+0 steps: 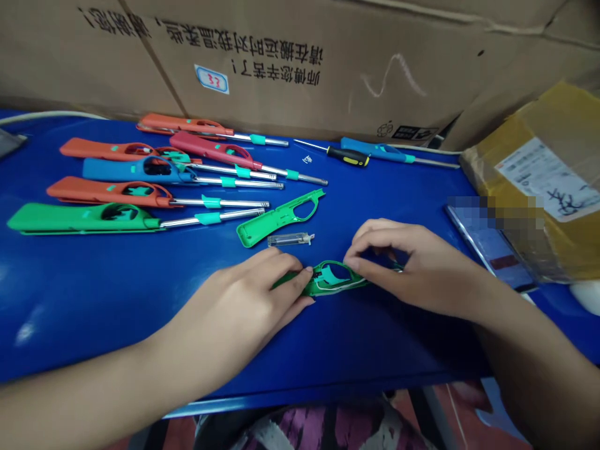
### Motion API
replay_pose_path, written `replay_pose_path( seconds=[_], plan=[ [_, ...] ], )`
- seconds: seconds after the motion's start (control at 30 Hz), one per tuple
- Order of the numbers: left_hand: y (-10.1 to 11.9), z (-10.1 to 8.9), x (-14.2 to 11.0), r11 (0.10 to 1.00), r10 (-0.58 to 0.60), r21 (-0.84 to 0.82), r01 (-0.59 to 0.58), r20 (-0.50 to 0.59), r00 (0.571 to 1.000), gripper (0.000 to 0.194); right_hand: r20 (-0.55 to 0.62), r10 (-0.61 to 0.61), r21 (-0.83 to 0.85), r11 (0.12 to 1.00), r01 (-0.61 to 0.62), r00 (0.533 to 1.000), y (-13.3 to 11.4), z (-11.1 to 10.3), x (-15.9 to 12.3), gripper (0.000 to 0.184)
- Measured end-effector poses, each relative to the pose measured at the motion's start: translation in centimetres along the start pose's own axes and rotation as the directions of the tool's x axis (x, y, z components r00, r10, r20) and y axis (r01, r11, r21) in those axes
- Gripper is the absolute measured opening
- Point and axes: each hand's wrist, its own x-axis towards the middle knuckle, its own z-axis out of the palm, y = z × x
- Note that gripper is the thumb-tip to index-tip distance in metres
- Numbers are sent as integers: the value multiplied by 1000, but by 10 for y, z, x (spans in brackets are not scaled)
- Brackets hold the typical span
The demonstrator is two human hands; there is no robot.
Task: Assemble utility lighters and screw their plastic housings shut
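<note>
A green lighter shell half [328, 289] lies open-side up on the blue table, with a teal trigger [332, 275] and a white wire inside. My left hand [262, 294] grips the shell's left end, fingers closed over it. At the other end my right hand [389, 256] pinches with thumb and forefinger; its other fingers curl over and hide part of the front. Just beyond my left hand lie a clear fuel tank [290, 239] and the matching green shell half [281, 217], both untouched.
Long-necked lighters, including a green one [84, 217] and a red one [210, 149], lie at the left. A screwdriver [348, 155] and blue lighter [375, 150] lie at the back. A cardboard box [281, 37] walls the rear; a phone [487, 244] and taped carton [553, 181] stand right.
</note>
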Motion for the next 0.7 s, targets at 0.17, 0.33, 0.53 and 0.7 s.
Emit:
replay_pose_path(
  seconds=[0.17,0.33,0.53,0.7],
  plan=[
    [-2,2,1,999,23,23,-22,-10,1000,34,147,-136,-107,983,152,980,4,-8,-8,12],
    [-2,2,5,999,29,46,-27,-33,999,35,208,-242,-243,926,290,948,5,-3,-8,21],
    [-1,3,5,996,48,73,-45,-38,998,31,253,-338,-280,871,403,907,4,-3,-9,22],
    [-1,3,4,994,66,93,-63,-27,997,27,242,-283,-243,908,340,928,4,-1,-8,20]
  ],
)
